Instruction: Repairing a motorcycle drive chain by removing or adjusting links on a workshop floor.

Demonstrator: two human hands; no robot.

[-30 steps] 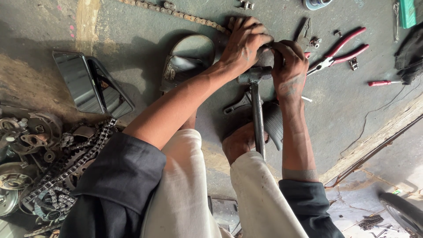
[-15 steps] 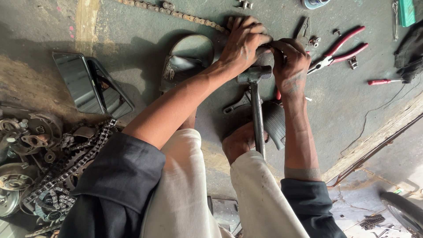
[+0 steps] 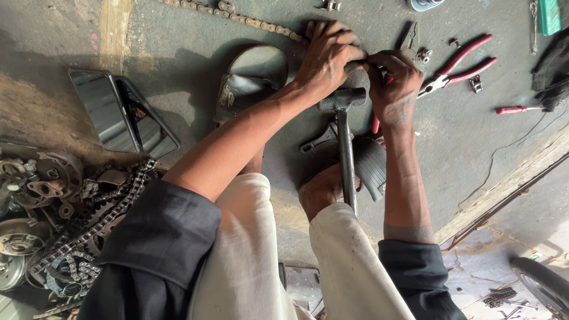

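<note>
Both hands meet at about twelve o'clock in the view, low over the grey concrete floor (image 3: 178, 53). The left hand (image 3: 327, 56) lies curled over the end of a roller chain (image 3: 237, 16) that runs off toward eleven o'clock, its fingers bent down and pressing on something small underneath; what they pinch is hidden. The right hand (image 3: 396, 83) sits just beside it at one o'clock, fingers closed around a small part that cannot be made out, thumb tip touching the left hand. A hammer (image 3: 342, 127) stands directly below the hands, its dark head touching their undersides and its handle running toward six o'clock between the person's knees. Red-handled pliers (image 3: 459, 65) lie at two o'clock, handles spread, and a red screwdriver (image 3: 517, 109) lies further out toward three. A sandal (image 3: 249, 80) rests at eleven o'clock of the hammer. A dark mirror (image 3: 115, 118) lies at nine o'clock, with a heap of sprockets and chain (image 3: 65, 219) at eight.
</note>
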